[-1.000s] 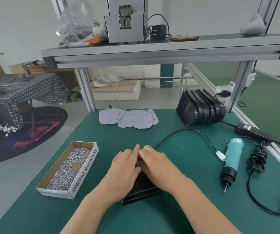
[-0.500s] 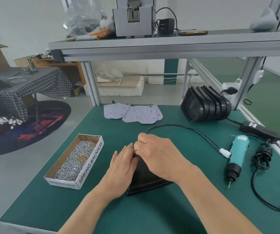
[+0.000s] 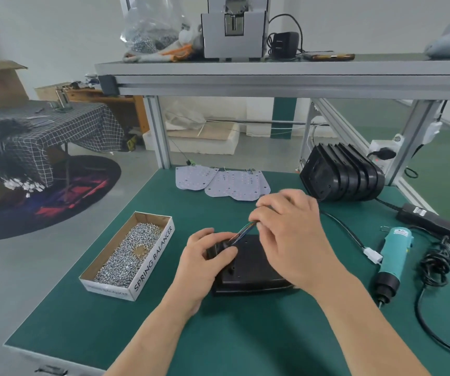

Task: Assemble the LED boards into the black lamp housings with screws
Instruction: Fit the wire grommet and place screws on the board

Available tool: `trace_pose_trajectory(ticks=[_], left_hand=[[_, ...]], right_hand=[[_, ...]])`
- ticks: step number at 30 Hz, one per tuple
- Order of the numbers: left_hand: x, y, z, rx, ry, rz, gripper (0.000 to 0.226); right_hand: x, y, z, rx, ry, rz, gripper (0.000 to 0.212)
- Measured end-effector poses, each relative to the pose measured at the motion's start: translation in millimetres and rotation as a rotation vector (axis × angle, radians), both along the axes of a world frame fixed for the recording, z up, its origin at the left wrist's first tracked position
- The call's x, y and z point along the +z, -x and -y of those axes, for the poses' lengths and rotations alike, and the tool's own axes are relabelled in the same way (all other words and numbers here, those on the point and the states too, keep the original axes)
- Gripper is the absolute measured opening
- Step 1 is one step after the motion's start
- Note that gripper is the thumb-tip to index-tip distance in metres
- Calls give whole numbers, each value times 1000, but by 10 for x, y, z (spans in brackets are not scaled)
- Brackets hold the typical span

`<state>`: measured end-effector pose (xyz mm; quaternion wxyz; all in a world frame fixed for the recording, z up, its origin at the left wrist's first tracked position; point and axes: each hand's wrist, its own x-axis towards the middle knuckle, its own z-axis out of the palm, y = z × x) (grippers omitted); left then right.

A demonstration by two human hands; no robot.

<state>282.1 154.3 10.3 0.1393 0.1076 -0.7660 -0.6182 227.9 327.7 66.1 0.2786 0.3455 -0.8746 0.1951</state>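
Black lamp housing (image 3: 248,267) lies flat on the green table (image 3: 218,335), near its middle. The left hand (image 3: 204,259) grips the housing's far left corner, fingers (image 3: 218,237) curled over the edge. The right hand (image 3: 294,234), slightly blurred, pinches a thin bundle of coloured wires (image 3: 241,233) rising slantwise from the housing. LED boards (image 3: 234,183) lie at the far edge, a stack of housings (image 3: 343,175) beside them. A box of screws (image 3: 129,256) sits left and a screwdriver (image 3: 393,256) right.
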Motion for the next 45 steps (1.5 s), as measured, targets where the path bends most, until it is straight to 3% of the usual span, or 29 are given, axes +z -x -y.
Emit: trace_pose_trajectory(ticks=[4,7,12,14,17,19,25,31,35,39,43,45], left_hand=[[193,103,-132,-10,189,-87,37],[329,148,-229,-2,271,-202,38],[521,178,-244,-123,301,-295,47],[569,175,-212,-232,163,-264,52],[598,215,-82,-339,-224,-213,66],[579,265,55,-333,-348,-185,68],[509,357,151,-821,-284,-60,68],[506,408,-29,-633,-494,-86,27],[451,432,-86,-601,-537,-79,53],[433,454,-140,-580,-551,-107,61],[417,491,-134,-582,-562,-53,87],[374,494,-130,-557,-572,-9,111]], right_hand=[[94,-186,84,34,-274,85,28],[177,-203,84,-88,-177,232,10],[259,-181,-78,-78,-147,371,32],[241,-126,-190,-2,-35,502,32],[169,-105,-329,53,235,531,28],[118,-146,-357,97,396,561,26],[41,-256,-297,223,578,711,30],[6,-284,-208,142,600,581,26],[14,-312,-105,90,660,559,27],[36,-343,2,193,976,816,28],[34,-354,56,288,1270,1008,24],[37,-342,56,303,1360,1052,23]])
